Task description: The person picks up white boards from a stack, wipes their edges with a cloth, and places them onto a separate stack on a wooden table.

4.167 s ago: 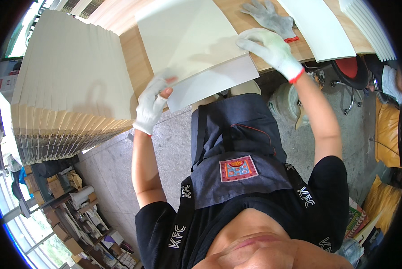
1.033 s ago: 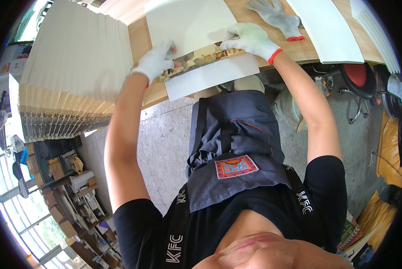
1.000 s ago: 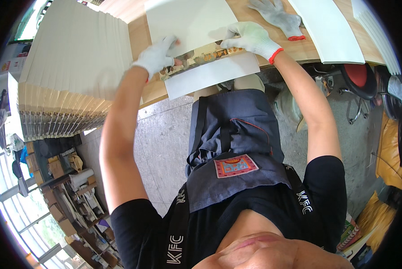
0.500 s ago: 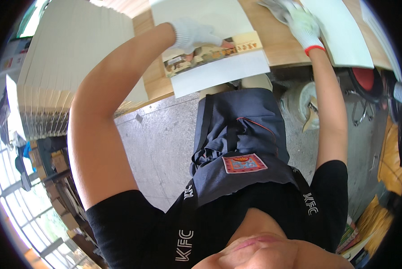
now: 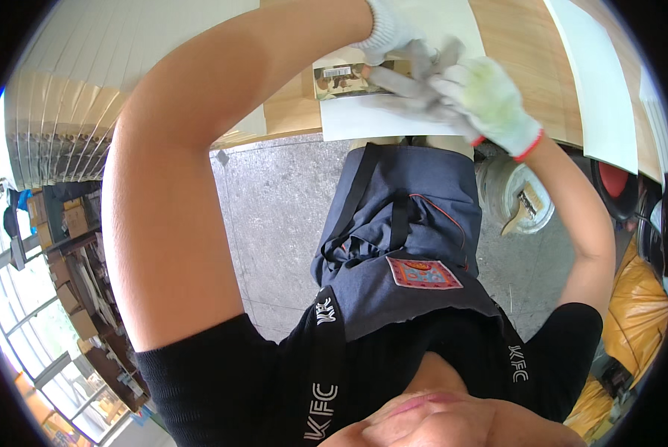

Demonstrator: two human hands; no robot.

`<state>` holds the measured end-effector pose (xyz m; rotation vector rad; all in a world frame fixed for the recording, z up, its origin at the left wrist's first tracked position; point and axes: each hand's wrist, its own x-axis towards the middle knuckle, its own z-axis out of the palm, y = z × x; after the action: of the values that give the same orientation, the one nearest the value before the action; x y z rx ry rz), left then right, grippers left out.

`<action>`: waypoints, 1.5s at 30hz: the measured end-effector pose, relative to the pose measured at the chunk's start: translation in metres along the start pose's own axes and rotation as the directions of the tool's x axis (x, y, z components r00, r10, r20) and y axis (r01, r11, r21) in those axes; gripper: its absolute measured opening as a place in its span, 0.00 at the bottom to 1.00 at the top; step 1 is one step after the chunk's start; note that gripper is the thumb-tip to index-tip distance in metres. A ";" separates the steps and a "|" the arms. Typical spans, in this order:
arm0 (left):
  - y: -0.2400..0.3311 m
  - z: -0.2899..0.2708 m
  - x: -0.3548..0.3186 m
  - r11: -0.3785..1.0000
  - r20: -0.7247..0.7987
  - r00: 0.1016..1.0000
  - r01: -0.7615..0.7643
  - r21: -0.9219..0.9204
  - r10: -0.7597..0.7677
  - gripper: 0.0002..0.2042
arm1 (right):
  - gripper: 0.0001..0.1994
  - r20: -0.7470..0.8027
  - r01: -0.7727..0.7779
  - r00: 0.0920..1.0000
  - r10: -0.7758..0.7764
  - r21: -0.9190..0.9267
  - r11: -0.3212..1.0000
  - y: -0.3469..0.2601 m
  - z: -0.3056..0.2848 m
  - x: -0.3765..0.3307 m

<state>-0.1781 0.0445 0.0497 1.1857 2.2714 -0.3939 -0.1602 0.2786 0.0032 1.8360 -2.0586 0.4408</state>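
Observation:
My left hand [image 5: 392, 33], in a white knit glove, lies at the printed strip [image 5: 340, 80] with a bare fingertip pressed on it; its other fingers are mostly hidden. In my right hand [image 5: 490, 100], wearing a white glove with a red cuff and a yellow-green stain, is a loose grey work glove [image 5: 420, 86]. The grey glove is blurred by motion and lies over the strip's right part. Under the strip, a white sheet [image 5: 353, 119] sticks out past the table's front edge.
Tall stacks of pale boards [image 5: 73, 112] stand left on the wooden table [image 5: 293, 108]. Another white sheet [image 5: 599, 97] lies at the right. Below the table is a bucket [image 5: 490, 195] with a brush [image 5: 526, 205]. A red-seated stool [image 5: 612, 179] stands beside it.
My right hand has come left from beside the right sheet, bringing the grey glove over the printed strip. My left hand appears further right and higher in view.

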 end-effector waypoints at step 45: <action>0.023 -0.033 -0.008 0.937 0.261 0.911 0.345 -0.062 -0.318 0.36 | 0.08 -0.012 -0.188 0.982 0.188 -0.144 0.972 0.022 -0.015 -0.073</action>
<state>-0.1667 0.0687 0.0808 0.6521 2.2388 -0.5098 -0.1742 0.3526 -0.0161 1.5672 -2.2137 0.3276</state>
